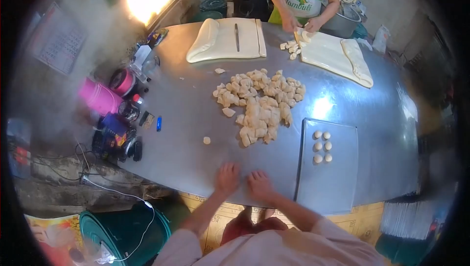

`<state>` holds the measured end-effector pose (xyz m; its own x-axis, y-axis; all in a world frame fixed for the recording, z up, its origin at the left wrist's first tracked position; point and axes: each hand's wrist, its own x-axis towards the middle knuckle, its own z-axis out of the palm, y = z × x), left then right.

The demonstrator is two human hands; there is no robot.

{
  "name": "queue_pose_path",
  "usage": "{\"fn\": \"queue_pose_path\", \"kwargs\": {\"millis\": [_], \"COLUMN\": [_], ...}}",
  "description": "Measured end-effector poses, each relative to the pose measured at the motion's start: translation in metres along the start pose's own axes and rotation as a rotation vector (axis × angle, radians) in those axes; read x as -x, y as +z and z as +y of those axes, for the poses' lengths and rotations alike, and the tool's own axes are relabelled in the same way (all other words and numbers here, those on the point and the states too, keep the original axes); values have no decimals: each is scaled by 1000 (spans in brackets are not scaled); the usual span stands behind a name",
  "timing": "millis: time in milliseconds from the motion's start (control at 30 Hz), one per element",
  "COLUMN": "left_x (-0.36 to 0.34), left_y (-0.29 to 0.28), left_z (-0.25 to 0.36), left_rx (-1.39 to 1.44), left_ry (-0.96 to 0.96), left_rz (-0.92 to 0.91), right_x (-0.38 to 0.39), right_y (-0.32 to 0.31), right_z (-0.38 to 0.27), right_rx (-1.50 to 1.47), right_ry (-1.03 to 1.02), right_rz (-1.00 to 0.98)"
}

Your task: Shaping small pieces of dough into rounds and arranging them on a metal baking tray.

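Note:
My left hand (pixel 227 178) and my right hand (pixel 260 184) rest side by side at the near edge of a grey metal table (pixel 186 119). Both are palm down with fingers curled against the surface; whatever lies under the palms is hidden. Beyond them sits a large heap of cut dough pieces (pixel 259 111). One loose dough piece (pixel 207 140) lies left of my left hand. To the right of my right hand is a flat metal tray (pixel 325 187) bearing several round dough balls (pixel 318 146) in two columns.
Two big folded dough slabs (pixel 220 40) (pixel 333 55) lie at the far side, one with a knife (pixel 237 37) on it. A co-worker's hands (pixel 306 24) touch the right slab. Pink containers (pixel 100 97) and a blue lighter (pixel 159 124) line the left; a green bin (pixel 125 229) stands below.

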<state>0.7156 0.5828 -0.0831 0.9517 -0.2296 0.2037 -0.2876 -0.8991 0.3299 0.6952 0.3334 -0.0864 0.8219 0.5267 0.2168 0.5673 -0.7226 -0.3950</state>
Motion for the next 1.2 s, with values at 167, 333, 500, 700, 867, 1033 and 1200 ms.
{"fn": "queue_pose_path", "kwargs": {"millis": [167, 333, 500, 700, 867, 1033, 1200], "left_x": [-1, 42, -3, -13, -17, -62, -82], "left_y": [-7, -7, -1, -36, -18, 34, 44], "left_z": [-37, -10, -12, -25, 102, 265, 332], "left_rx": [8, -203, 59, 196, 415, 407, 289], "left_ry": [-67, -79, -24, 44, -263, 194, 166], "left_rz": [-174, -27, -50, -28, -130, -31, -162], "right_x": [-15, 15, -22, 9, 90, 138, 163], "right_y": [-28, -53, 4, 8, -75, -158, -177], "right_z": [18, -18, -8, 38, 31, 93, 151], "right_rx": [-46, 130, -12, -274, -617, -522, -432], "right_ry": [90, 47, -58, 139, 392, 575, 615], "right_rz": [-22, 200, -4, 66, 190, 415, 290]}}
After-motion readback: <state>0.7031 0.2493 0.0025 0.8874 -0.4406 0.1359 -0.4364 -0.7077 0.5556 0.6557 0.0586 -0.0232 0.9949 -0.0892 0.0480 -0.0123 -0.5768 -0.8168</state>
